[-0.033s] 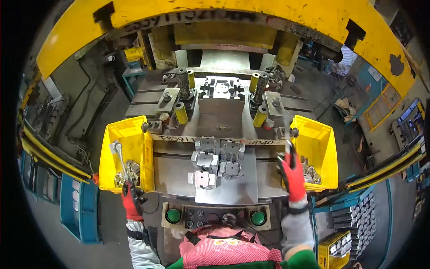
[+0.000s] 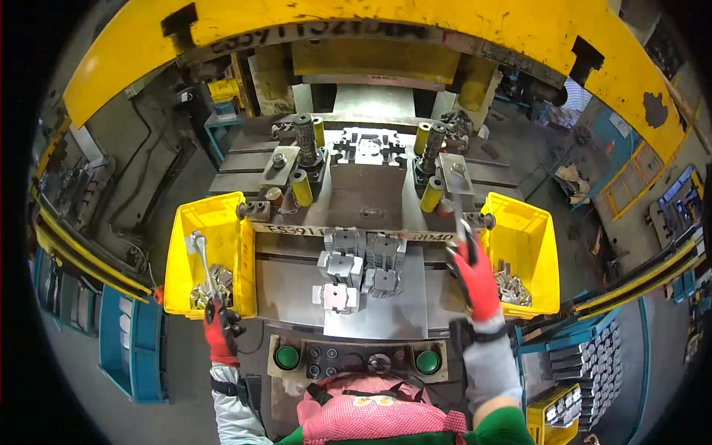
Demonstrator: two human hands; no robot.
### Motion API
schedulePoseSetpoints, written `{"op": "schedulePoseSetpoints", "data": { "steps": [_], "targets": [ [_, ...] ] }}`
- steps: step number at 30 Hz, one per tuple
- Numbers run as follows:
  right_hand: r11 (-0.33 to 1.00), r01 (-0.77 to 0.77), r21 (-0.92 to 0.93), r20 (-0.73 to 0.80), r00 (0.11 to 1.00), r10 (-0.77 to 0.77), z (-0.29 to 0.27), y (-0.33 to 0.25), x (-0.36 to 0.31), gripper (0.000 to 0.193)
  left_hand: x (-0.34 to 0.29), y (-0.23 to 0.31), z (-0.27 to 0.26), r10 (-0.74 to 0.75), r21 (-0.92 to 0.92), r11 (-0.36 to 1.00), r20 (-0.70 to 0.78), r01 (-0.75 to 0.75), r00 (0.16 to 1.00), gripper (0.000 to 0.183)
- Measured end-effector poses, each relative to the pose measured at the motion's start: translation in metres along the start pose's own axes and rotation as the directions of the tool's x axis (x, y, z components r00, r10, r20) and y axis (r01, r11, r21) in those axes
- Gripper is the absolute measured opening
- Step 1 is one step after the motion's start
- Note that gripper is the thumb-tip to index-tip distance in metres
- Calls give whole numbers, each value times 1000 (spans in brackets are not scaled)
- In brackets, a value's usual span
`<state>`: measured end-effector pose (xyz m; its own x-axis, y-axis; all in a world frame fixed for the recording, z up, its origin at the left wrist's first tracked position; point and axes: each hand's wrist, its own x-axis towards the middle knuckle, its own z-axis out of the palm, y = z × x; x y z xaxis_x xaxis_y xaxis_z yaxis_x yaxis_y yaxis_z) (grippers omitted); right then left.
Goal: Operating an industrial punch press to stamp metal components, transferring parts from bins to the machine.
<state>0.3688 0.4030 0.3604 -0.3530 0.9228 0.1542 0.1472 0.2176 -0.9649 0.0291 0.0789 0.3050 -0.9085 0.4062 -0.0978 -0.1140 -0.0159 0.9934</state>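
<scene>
My left hand (image 2: pixel 221 326), in a red and black glove, is closed round the handle of a long silver tool with a broad head (image 2: pixel 199 245), over the left yellow bin (image 2: pixel 174 259). My right hand (image 2: pixel 478 282), gloved the same way, is closed on a thin silver tool (image 2: pixel 461 230), partly blurred, beside the right yellow bin (image 2: pixel 545 237). Between the hands, several stacks of grey metal parts (image 2: pixel 341 265) stand on a flat metal plate (image 2: pixel 400 319). Farther back, a bright metal part (image 2: pixel 368 148) lies in the press die (image 2: pixel 371 178).
Yellow die posts (image 2: pixel 300 188) and dark spring-wrapped guide posts (image 2: pixel 305 141) flank the die. A yellow press frame (image 2: pixel 311 16) arches over it. Close to me is a control panel with two green buttons (image 2: pixel 287 357). Stacked metal parts (image 2: pixel 593 371) stand at lower right.
My right hand with the thin tool has shifted left and slightly forward, away from the right bin. My left hand stays nearly where it was.
</scene>
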Motion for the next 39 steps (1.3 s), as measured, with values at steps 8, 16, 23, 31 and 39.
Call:
{"op": "schedulePoseSetpoints", "data": {
  "steps": [8,16,23,31,39],
  "targets": [
    [915,76,-396,173,985,-7,104,-35,161,36,-10,16,33,-79,99,992,46,74,996,43],
    [991,115,-61,-168,978,-124,19,-29,17,45,-27,-7,-8,-44,-9,999,-89,44,995,39],
    [886,-252,-391,-426,902,69,-89,69,-145,38,-20,-9,-22,-400,87,909,-96,408,912,48],
    [938,-341,-58,140,928,346,17,36,-154,52,-20,-28,-7,-225,-100,967,108,236,968,44],
    [858,-444,260,308,880,362,42,56,-142,51,-39,-30,-7,-56,-133,990,-10,54,998,40]
  ]
}}
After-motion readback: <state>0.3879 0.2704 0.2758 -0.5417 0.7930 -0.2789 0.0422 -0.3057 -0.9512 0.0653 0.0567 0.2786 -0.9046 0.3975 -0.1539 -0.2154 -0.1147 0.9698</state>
